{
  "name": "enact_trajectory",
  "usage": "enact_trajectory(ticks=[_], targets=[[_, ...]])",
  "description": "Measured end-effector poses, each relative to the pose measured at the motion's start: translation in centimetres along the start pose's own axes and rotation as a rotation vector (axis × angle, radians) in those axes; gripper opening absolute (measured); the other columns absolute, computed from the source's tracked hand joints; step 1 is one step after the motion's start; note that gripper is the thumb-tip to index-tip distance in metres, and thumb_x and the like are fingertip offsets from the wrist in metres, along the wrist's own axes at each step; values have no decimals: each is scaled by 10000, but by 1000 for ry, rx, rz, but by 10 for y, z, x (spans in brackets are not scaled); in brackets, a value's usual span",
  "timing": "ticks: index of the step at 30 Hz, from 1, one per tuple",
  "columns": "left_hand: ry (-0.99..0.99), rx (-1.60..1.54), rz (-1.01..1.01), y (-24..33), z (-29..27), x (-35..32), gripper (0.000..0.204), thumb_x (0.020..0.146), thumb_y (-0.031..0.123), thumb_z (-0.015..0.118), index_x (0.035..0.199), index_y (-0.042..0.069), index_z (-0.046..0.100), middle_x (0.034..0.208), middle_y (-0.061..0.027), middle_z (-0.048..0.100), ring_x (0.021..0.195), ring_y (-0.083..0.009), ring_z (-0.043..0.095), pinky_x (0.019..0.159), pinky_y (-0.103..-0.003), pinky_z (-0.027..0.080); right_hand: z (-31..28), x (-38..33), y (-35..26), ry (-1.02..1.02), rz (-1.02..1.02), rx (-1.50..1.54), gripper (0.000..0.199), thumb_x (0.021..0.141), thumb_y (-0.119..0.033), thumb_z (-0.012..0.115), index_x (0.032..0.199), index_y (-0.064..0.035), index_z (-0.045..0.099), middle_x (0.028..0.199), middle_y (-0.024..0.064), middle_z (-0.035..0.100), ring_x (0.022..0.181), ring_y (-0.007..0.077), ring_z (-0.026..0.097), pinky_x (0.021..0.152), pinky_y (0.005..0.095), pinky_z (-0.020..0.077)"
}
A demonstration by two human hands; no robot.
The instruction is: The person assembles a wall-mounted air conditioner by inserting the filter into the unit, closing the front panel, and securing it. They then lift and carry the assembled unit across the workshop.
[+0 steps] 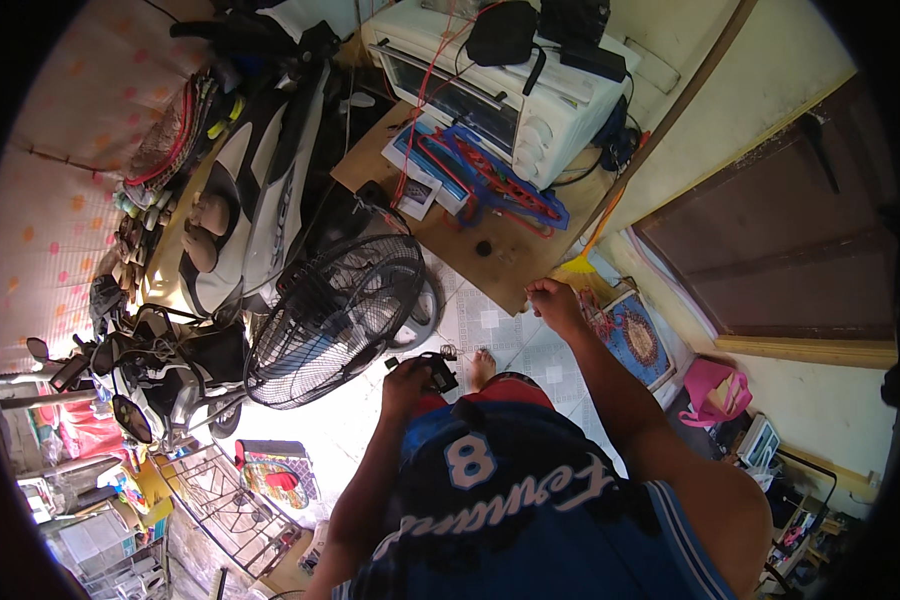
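My left hand [402, 392] is wrapped round a black boxy device [438, 372], held low in front of my body beside the fan. The device's far edge shows small protruding parts; its underside is hidden. My right hand [553, 303] is farther forward, at the near corner of a brown wooden tabletop [450, 250]. Its fingers are pinched together, and whatever they hold is too small to make out. A small round black piece [484, 247] lies on the tabletop, away from the right hand. The black fan [335, 320] stands left of the table, with its wire cage facing up.
A white oven [545, 125] sits at the table's back, with blue and red hangers [500, 185] before it. Motorcycles [240, 190] fill the left side. A blue mat [635, 340] and pink bag [715, 390] lie right. A metal rack [220, 490] is lower left.
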State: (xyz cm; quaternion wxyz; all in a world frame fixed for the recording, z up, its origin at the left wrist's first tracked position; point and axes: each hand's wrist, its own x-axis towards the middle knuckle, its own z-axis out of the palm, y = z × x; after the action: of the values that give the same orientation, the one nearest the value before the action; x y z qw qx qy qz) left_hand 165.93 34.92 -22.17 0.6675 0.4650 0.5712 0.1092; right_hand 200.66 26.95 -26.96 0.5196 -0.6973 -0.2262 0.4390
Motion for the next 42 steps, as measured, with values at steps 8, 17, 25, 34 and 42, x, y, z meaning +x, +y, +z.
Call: enact_trajectory(ticks=[8,17,25,34,42], targets=[[-18,-123,8,-6,-24,-2,296,946,123,609,1201,-5,684,978,-78,730,804,-136,694,712,-284,569,7,9,-10,-34,-4,-26,96,910,-100,665,905,-6,686,721,11,641,574,73,555,514,259,449],[-18,-182,-10,-17,-33,13,281,947,116,623,1200,17,691,903,-65,696,778,-108,643,649,-250,521,10,-6,-32,67,-77,-47,119,897,-110,684,917,7,681,729,19,649,571,81,556,524,262,450],[-21,31,66,-31,-56,8,246,946,135,598,1121,28,734,794,-10,672,658,-59,552,584,-229,437,-33,-9,-30,189,90,103,137,898,-115,693,953,9,671,734,12,625,557,74,536,512,239,453],[442,-250,-53,-22,-16,-15,299,949,171,584,1179,16,695,774,-15,596,665,-63,537,553,-205,417,-119,100,-62,46,66,191,133,896,-159,677,905,-35,633,698,-3,567,536,73,507,503,238,427],[188,-216,15,58,99,3,320,975,143,563,1247,-7,642,889,-72,658,755,-126,619,670,-259,534,-176,102,-59,-22,99,151,149,905,-159,666,937,-14,662,728,14,607,557,89,539,519,258,456]])
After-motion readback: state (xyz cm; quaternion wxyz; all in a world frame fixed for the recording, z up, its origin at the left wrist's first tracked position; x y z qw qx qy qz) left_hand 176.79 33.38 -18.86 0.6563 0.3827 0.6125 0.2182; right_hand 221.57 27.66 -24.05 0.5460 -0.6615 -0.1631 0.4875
